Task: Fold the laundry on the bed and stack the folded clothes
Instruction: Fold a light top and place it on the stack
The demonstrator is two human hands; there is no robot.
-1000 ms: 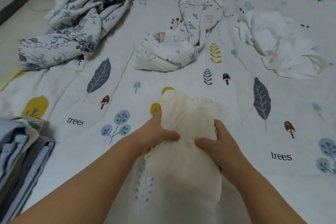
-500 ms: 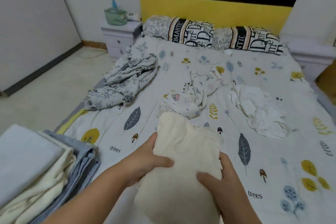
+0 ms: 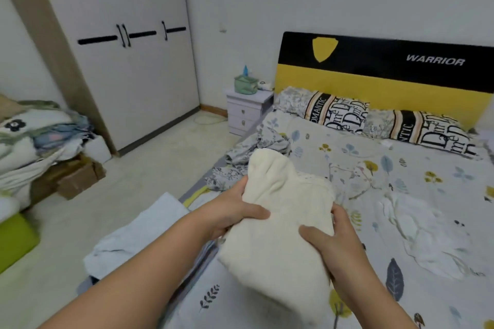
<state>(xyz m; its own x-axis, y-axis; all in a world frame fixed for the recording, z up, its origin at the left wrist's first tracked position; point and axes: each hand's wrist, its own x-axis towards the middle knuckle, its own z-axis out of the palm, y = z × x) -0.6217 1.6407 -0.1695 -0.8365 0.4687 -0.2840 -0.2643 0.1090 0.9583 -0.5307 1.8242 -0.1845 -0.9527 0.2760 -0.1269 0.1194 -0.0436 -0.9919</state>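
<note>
A folded cream garment point(image 3: 278, 224) is held up above the bed's left edge. My left hand point(image 3: 235, 212) grips its left side with the thumb on top. My right hand point(image 3: 331, 243) grips its right side, thumb pressed on the front. Below my left forearm a stack of folded clothes point(image 3: 139, 235) with a pale blue piece on top lies at the bed's corner. Unfolded laundry lies on the leaf-print bed sheet point(image 3: 417, 195): a grey floral piece point(image 3: 256, 152), a small-print piece point(image 3: 355, 176) partly behind the cream garment, and a white crumpled piece point(image 3: 427, 235).
Two lettered pillows point(image 3: 339, 112) lie against the yellow and black headboard point(image 3: 387, 75). A white nightstand point(image 3: 246, 112) with a green box stands left of the bed. A wardrobe point(image 3: 128, 61), a cardboard box point(image 3: 77, 179) and a heap of bedding point(image 3: 32, 141) line the left side.
Both hands lifted the cream garment off the sheet and carried it left toward the folded stack. The view swung up and left, bringing in the wardrobe and floor.
</note>
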